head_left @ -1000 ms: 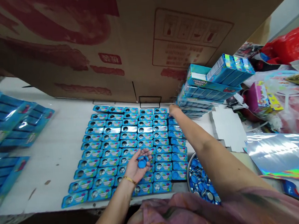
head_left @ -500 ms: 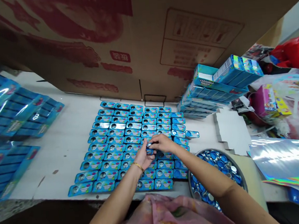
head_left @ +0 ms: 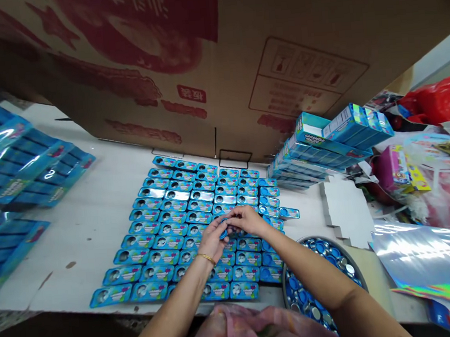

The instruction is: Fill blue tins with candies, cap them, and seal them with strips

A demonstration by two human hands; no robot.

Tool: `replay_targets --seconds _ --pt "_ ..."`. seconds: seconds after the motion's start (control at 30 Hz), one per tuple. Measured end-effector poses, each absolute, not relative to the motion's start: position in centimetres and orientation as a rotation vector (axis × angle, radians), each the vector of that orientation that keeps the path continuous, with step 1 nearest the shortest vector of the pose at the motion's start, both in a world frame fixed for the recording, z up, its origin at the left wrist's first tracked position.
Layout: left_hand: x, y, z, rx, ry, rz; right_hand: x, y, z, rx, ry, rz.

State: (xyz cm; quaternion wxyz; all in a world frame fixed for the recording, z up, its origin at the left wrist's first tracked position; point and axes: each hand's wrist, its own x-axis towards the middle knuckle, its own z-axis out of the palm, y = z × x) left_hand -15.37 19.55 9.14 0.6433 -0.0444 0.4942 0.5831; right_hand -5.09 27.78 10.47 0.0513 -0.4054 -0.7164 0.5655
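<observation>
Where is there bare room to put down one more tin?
Bare table lies between the tins and the blue packs. A narrow strip lies between the tins and the white card. Crowded: under the left hand and right hand.

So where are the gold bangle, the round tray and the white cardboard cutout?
Gold bangle [head_left: 206, 259]: head view, on the band at the wrist.
Round tray [head_left: 324, 238]: head view, on its rim.
White cardboard cutout [head_left: 347, 212]: head view, on its middle.
</observation>
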Motion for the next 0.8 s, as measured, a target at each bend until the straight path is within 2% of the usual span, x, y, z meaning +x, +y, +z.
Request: replay_targets --seconds 0.13,0.2,0.37,0.47,0.7,0.8 --pt "-16.0 19.3 9.6 -0.068 1.128 1.335 -6.0 28.7 10.1 -1.282 -2.025 1.857" --pt "-16.8 18.9 9.9 -0.080 1.124 1.338 -6.2 30.5 10.1 -1.312 -1.972 1.779" --pt "-18.7 17.4 10.1 -0.249 1.104 1.340 -6.3 38.9 10.4 -1.671 -2.227 0.851" --pt "-19.6 16.4 9.9 -0.315 1.066 1.334 -7.1 43.0 10.4 -1.898 -2.527 0.525" --pt "-20.9 15.0 9.9 -0.317 1.037 1.310 -10.0 47.5 8.8 -2.230 -2.754 0.572" --pt "-21.1 14.9 10.3 -0.331 0.998 1.299 -9.9 48.6 8.1 -2.200 -2.782 0.580"
